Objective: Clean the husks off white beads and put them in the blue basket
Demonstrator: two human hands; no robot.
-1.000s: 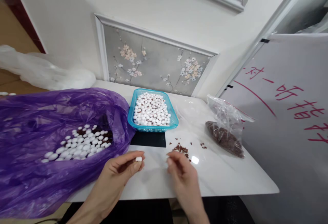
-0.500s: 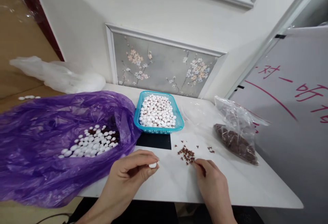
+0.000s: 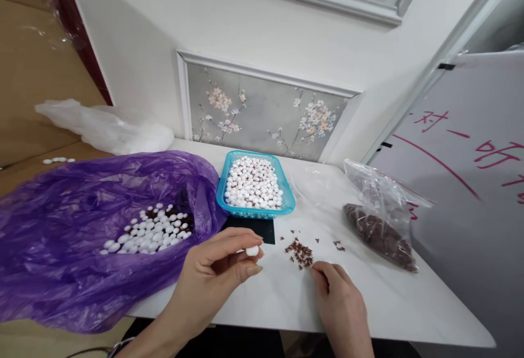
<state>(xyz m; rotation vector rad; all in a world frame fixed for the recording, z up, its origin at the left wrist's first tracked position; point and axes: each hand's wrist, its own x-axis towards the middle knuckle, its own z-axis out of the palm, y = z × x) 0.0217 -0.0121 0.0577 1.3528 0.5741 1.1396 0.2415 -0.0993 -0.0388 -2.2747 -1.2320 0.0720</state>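
Between thumb and fingers, my left hand (image 3: 215,276) pinches a small white ball (image 3: 252,250) above the table, in front of a blue basket (image 3: 289,205) filled with white balls and brown bits. My right hand (image 3: 341,298) has its fingertips closed at the edge of a small pile of brown star-shaped pieces (image 3: 301,253) on the white table (image 3: 262,306). Whatever those fingertips hold is too small or hidden to tell.
A purple plastic bag (image 3: 73,200) with white balls lies open at the left. Behind it is a crumpled white bag (image 3: 135,131). A clear bag of brown material (image 3: 380,235) lies at the right, near a whiteboard (image 3: 470,107). A black square (image 3: 262,231) is beneath the basket's front.
My left hand has moved slightly up and right with the white ball. My right hand stays by the brown pile. The whole view has shifted a little.
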